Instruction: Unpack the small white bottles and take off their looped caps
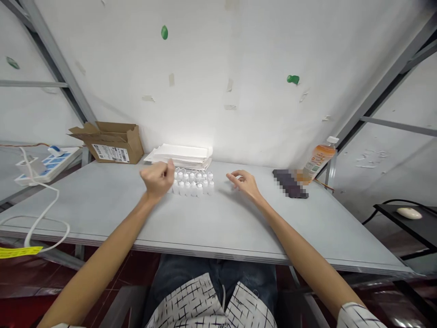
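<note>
Small white squeeze bottles (193, 188) with caps stand upright in two rows on the grey table. My left hand (157, 178) is closed in a fist at the left end of the rows, covering part of them. Whatever is inside that fist, if anything, is hidden. To the right of the bottles, my right hand (244, 182) hovers just over the tabletop, apart from them. Its fingers are loosely bent and apart, with nothing visible between them. Behind the bottles lies a stack of white paper sheets (184, 152).
An open cardboard box (118, 143) stands at the back left, beside a power strip (51, 166) with a white cable. On the right are a dark, pixelated flat object (290, 184) and a bottle of orange drink (319, 159). A white wall rises behind the table (211, 223).
</note>
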Motion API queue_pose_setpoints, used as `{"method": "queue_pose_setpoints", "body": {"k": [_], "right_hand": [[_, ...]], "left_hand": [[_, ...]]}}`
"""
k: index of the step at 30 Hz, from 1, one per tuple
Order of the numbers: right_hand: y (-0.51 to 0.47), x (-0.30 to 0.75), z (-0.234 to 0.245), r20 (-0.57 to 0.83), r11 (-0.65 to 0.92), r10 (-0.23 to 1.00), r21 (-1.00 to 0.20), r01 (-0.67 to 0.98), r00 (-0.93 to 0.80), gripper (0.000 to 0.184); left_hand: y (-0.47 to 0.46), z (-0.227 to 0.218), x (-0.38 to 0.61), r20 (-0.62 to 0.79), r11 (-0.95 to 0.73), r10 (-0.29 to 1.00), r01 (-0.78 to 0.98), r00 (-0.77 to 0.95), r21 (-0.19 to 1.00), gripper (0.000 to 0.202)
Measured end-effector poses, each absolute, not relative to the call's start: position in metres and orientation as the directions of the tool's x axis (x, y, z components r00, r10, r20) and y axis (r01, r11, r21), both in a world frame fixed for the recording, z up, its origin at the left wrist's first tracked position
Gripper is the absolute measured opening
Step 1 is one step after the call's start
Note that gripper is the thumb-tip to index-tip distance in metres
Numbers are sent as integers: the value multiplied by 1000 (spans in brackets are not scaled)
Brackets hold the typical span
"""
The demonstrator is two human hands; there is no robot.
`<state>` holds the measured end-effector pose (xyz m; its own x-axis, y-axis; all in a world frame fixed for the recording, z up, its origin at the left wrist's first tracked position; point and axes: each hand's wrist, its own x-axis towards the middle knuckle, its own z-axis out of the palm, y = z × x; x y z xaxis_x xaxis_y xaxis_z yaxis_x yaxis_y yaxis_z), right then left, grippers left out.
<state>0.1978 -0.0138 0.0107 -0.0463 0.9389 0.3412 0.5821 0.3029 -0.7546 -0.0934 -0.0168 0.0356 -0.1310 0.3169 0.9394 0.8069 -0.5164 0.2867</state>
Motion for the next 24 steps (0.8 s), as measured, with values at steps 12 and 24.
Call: {"method": "queue_pose_setpoints", "body": {"k": [12, 24], "right_hand": [[18, 263, -16, 292, -38, 955, -47, 998, 51, 38], [16, 264, -10, 225, -8, 974, -57, 998, 20, 37]], "left_hand": [[-50, 0, 77, 350, -786, 550, 611, 758, -89, 49], [-6, -12, 91, 258, -659, 734, 751, 629, 41, 37]]}}
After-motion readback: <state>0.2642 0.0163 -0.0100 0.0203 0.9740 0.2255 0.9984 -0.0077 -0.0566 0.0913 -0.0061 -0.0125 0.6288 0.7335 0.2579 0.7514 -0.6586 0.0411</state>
